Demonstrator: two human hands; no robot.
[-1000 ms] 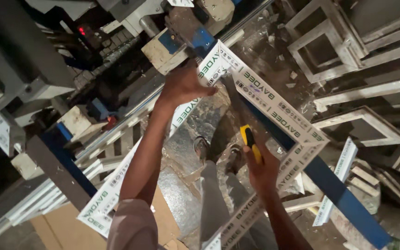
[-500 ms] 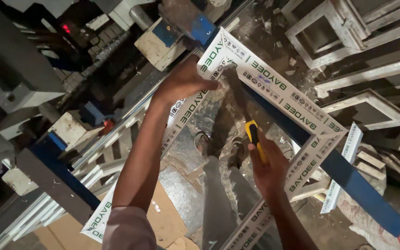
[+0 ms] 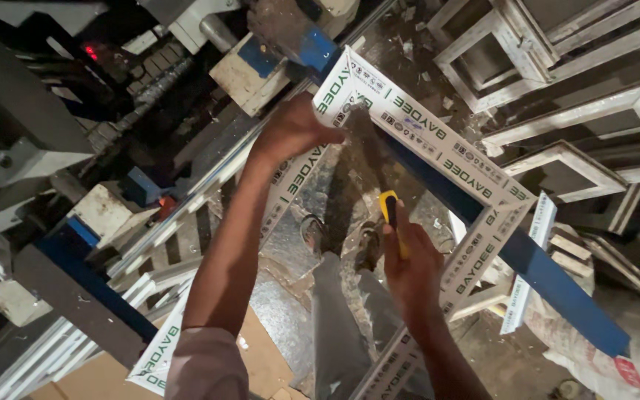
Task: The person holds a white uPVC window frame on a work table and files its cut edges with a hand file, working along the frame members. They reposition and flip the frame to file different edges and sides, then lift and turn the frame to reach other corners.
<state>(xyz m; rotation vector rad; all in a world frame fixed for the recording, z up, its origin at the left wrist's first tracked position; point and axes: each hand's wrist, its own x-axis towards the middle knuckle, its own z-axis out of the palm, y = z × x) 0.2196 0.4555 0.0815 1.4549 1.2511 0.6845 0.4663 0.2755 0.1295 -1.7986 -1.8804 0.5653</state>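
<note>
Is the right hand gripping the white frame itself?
No, the right hand holds a yellow-handled tool; the left hand grips the frame.

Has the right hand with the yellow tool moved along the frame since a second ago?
Cannot tell: the right hand with the yellow tool sits in the same spot inside the white frame; the camera shifted.

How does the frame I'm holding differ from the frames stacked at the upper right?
The held frame is wrapped in white protective film printed with green, while the stacked frames look bare white. The held frame is lifted, gripped at its top corner by the left hand, with the right hand holding a yellow-handled tool inside it; the stacked frames lie untouched. Both are white rectangular frames.
</note>
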